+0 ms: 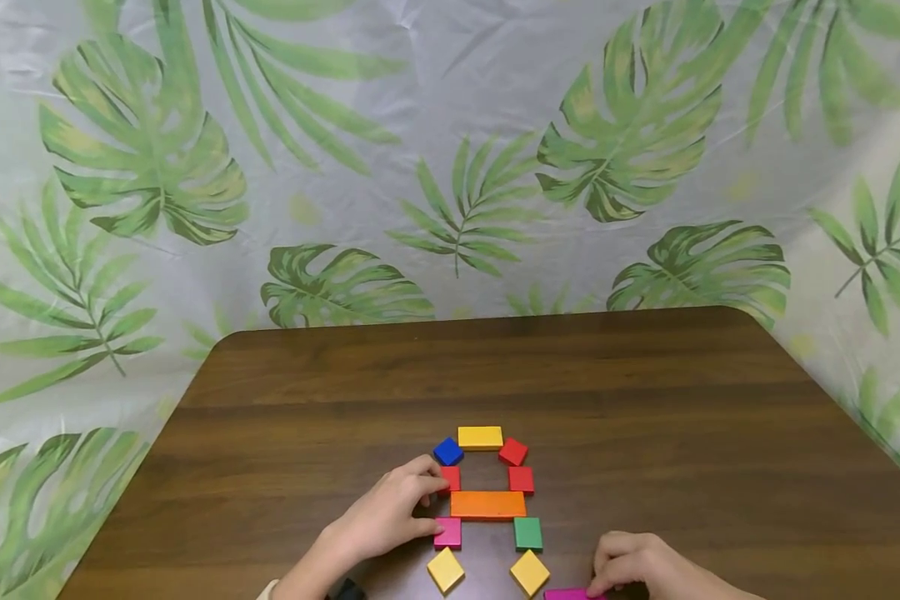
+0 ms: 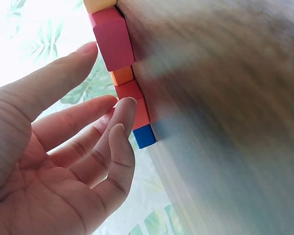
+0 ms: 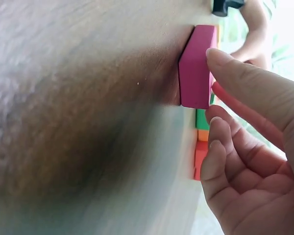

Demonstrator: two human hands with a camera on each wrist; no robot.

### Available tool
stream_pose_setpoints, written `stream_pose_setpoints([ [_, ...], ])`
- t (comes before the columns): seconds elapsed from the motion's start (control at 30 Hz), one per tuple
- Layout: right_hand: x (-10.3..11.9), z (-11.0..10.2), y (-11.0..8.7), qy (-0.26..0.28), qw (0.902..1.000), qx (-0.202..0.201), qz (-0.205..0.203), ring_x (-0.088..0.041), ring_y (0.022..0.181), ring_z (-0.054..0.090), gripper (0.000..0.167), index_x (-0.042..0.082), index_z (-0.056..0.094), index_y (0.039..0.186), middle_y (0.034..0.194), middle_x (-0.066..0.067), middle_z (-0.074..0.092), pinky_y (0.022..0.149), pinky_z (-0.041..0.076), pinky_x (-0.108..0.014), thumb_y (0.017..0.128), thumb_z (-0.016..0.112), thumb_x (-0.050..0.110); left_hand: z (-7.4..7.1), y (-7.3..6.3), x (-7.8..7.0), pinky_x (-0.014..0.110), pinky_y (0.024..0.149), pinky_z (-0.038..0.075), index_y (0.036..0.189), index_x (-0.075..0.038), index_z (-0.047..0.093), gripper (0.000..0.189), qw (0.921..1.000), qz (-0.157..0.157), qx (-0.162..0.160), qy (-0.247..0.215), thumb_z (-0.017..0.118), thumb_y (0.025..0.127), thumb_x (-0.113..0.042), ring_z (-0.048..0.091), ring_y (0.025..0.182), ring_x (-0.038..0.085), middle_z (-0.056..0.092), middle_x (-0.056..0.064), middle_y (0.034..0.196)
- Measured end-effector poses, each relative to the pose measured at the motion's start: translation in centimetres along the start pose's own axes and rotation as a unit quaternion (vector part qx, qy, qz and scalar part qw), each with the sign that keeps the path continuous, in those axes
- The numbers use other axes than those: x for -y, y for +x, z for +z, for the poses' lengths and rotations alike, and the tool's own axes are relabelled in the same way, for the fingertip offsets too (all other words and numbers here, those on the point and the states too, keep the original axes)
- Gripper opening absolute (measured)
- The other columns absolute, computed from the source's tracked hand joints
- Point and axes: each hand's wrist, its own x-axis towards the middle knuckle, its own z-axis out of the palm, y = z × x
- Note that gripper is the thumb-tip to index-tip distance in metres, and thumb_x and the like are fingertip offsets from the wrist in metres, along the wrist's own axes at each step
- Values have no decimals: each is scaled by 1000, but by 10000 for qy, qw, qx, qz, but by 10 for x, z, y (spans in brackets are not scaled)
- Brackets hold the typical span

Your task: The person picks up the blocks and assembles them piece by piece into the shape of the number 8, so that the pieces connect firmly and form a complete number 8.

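My left hand [image 1: 392, 512] lies along the left side of a block outline, fingers relaxed. Its fingertips meet a red block [image 1: 451, 477], and its thumb is right at a pink block [image 1: 447, 533]; in the left wrist view the thumb tip is beside that pink block [image 2: 112, 41]. At the front right, my right hand [image 1: 641, 562] pinches a long magenta block [image 1: 570, 594], cut off by the frame's lower edge. The right wrist view shows the thumb on the magenta block's [image 3: 197, 68] near side, with the index finger partly hidden behind it.
Between the hands lie an orange bar [image 1: 487, 505], a green block [image 1: 527, 534] and two yellow squares, one left [image 1: 446, 571], one right [image 1: 529, 573]. Farther back are a yellow bar [image 1: 480, 438], a blue block [image 1: 448, 452] and red blocks [image 1: 521, 480]. A leaf-patterned curtain hangs behind the wooden table [image 1: 645, 400].
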Motion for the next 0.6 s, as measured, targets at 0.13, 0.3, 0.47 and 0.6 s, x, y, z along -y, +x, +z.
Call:
stream_pose_setpoints([
  [0.13, -1, 3, 4, 127, 9999, 53, -67, -3, 76, 53, 20, 15, 68, 91, 83, 2, 53, 72, 42, -2, 77, 71, 2, -3, 2, 1, 14, 67, 42, 113, -4, 67, 40, 10000, -39, 46, 7, 77, 77, -21, 46, 76, 1, 54, -2, 104],
  [0.3, -1, 10, 10, -30, 9995, 117, -293, -2, 77, 49, 19, 17, 63, 80, 84, 4, 49, 72, 39, 0, 78, 68, -2, -4, 3, 1, 14, 67, 42, 115, -5, 66, 41, 9998, -107, 139, 12, 76, 78, -21, 47, 76, 1, 53, -3, 105],
  [0.47, -2, 12, 18, -421, 9961, 308, -717, -2, 80, 49, 26, 15, 59, 72, 83, 4, 50, 74, 39, -1, 73, 65, -10, -1, 0, 1, 14, 67, 42, 115, -6, 66, 42, 9997, -197, 96, -53, 76, 78, -22, 47, 76, 2, 53, -3, 105],
  [0.6, -1, 12, 21, -590, 9942, 443, -787, -2, 79, 47, 26, 14, 58, 71, 81, 3, 49, 74, 37, -1, 73, 65, -10, 1, -1, 1, 13, 67, 42, 114, -5, 66, 41, 9998, -151, 28, -102, 76, 77, -21, 47, 77, 1, 53, -3, 104],
])
